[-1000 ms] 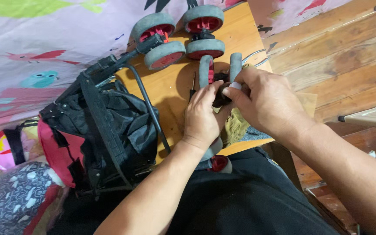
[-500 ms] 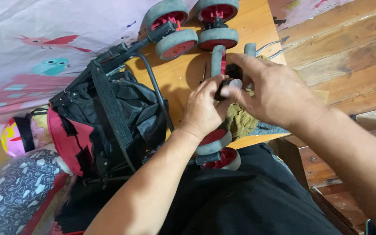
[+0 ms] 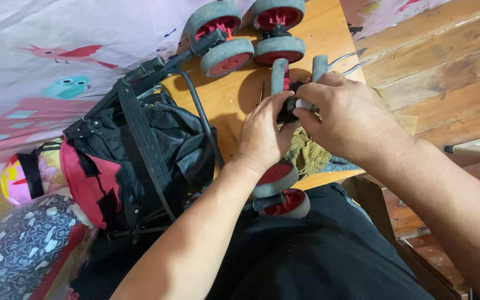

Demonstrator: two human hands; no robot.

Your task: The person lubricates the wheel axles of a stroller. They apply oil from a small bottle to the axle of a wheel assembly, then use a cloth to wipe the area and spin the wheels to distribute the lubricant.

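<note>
A folded black and red stroller (image 3: 134, 161) lies on a low wooden table (image 3: 234, 94). Its grey wheels with red hubs stick out: two pairs at the top (image 3: 229, 55) and one pair near my lap (image 3: 276, 180). A further twin wheel unit (image 3: 280, 75) stands upright between my hands. My left hand (image 3: 265, 133) grips the black centre piece of that unit from the left. My right hand (image 3: 345, 114) closes over the same piece from the right, with a small white part at its fingertips. The joint itself is mostly hidden under my fingers.
An olive rag (image 3: 306, 153) lies under my hands. Metal pliers (image 3: 345, 61) rest at the table's right edge. A cloth with bird prints (image 3: 56, 66) covers the left. Wooden floor planks (image 3: 434, 66) run on the right. A patterned cushion (image 3: 12, 244) sits lower left.
The view has shifted, so the stroller and wheels sit a little higher and further right in the picture. Both hands stay clamped on the twin wheel unit's centre.
</note>
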